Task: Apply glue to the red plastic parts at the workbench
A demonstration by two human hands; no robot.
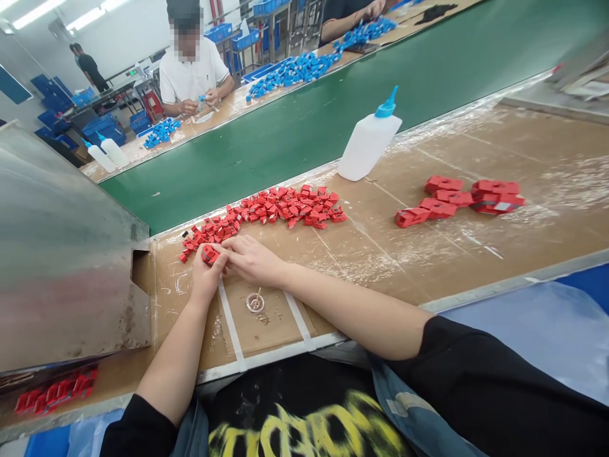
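Note:
My left hand point(208, 274) is closed around a small red plastic block point(210, 254) with a dark stripe. Close against it, my right hand point(251, 259) has its fingertips together at the block's right side; whether they pinch the block or some small part is hidden. Just behind both hands spreads a pile of small red plastic pieces point(273, 206). Nearer my body, a small round clear dish point(255, 303) with a thin stick in it rests on a cardboard sheet point(280, 330).
A white squeeze bottle point(368, 147) with a blue nozzle stands behind the pile. Several larger red blocks point(447, 198) lie at the right. A metal box point(71, 254) borders the left side. Across the green belt point(228, 155), a person point(193, 79) handles blue pieces point(295, 70).

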